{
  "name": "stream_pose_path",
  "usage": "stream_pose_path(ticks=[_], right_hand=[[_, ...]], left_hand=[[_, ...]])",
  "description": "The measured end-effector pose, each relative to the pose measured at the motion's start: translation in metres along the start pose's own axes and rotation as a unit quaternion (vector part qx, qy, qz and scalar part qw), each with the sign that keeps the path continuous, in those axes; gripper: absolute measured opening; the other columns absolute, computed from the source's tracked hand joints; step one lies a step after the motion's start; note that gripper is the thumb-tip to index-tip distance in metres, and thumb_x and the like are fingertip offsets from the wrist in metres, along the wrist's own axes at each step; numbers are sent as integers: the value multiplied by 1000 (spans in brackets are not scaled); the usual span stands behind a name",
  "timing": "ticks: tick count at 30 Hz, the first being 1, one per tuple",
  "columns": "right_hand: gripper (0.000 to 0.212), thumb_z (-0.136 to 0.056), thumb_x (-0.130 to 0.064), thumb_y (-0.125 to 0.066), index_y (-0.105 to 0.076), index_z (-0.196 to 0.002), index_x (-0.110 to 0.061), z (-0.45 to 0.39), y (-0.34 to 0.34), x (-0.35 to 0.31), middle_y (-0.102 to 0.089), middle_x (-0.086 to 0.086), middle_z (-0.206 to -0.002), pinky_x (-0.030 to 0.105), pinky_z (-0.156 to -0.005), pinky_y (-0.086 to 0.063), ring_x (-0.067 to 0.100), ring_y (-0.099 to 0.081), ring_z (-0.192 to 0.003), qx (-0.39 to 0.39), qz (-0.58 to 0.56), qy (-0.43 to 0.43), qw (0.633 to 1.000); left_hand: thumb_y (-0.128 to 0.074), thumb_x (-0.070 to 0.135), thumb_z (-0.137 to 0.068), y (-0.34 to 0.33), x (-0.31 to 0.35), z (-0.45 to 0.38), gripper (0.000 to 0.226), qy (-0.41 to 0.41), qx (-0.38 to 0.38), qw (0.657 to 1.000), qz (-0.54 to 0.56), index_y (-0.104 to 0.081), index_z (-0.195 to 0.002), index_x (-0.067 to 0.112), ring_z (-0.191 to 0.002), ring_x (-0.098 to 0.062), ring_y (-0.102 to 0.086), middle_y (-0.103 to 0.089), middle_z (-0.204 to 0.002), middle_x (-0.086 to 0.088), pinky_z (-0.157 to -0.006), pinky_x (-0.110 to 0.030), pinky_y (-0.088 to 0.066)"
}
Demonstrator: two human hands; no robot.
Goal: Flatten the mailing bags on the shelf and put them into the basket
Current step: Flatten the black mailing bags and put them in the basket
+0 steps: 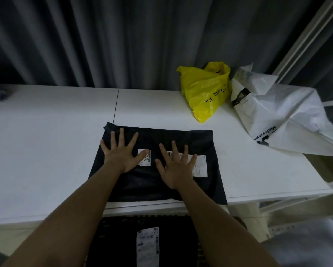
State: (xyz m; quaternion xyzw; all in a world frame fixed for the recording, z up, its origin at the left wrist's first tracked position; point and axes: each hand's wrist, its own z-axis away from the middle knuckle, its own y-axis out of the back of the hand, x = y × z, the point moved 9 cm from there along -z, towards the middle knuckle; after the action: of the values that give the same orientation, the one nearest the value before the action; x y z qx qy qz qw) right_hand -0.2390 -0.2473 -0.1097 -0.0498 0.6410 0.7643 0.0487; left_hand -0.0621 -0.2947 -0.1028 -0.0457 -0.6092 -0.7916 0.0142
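Seen from above, a black mailing bag [158,166] lies flat on a white shelf [46,143], its near edge hanging slightly over the shelf's front edge. Both hands press on it with fingers spread straight, neither grip closed on anything. The left hand [121,153] rests on the bag's left half, its thumb touching a small white label [144,158]. The right hand [176,166] partly covers a larger white shipping label [199,166]; the print on both labels is too small to read.

Farther back on the right stands a crumpled yellow bag [205,91] with dark lettering, not fully legible. Just beside it lies a rumpled white bag [285,116] printed with "Made extrem", the rest hidden by folds.

Below the shelf's front edge, between the forearms, sits a dark basket [107,237] holding another black bag [121,245] with a barcode label [148,245].

The left part of the shelf is bare white surface, and grey curtains [104,39] hang behind
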Motion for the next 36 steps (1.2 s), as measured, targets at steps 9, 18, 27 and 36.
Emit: stream_pose_path(ticks=[9, 18, 27, 36], right_hand=[[59, -95, -63, -12, 12, -147, -48, 0, 3, 1, 16, -4, -160, 65, -110, 9, 39, 18, -144, -5, -8, -5, 1000], [59, -95, -63, -10, 14, -146, -48, 0, 3, 0, 17, -4, -160, 64, -112, 7, 38, 16, -144, -25, 3, -13, 1000], [59, -94, -64, -9, 15, -146, -48, 0, 2, 1, 17, -4, -160, 64, -112, 7, 37, 17, -144, -30, 15, -13, 999], [62, -96, -62, -21, 6, -149, -46, -3, 7, -2, 17, -1, -160, 60, -113, 8, 35, 19, -144, -40, -37, 11, 998]], left_hand=[[-13, 89, -73, 6, -2, 2, 95, 30, -22, 999, 1, 15, -149, 38, -144, -35, 19, 24, -156, -15, -113, -59, 2], [-10, 67, -93, -6, 2, 63, 70, -14, -22, 1000, 16, 13, -150, 35, -145, -26, 23, 24, -157, -5, -117, -53, 8], [34, 76, -63, -26, -9, 78, 95, -49, 80, 995, 18, 17, -148, 38, -145, -23, 23, 21, -158, 1, -111, -61, 9], [37, 71, -64, -25, -8, 79, 85, -45, 92, 995, 6, 27, -142, 38, -145, -24, 23, 22, -158, 0, -111, -63, 8]])
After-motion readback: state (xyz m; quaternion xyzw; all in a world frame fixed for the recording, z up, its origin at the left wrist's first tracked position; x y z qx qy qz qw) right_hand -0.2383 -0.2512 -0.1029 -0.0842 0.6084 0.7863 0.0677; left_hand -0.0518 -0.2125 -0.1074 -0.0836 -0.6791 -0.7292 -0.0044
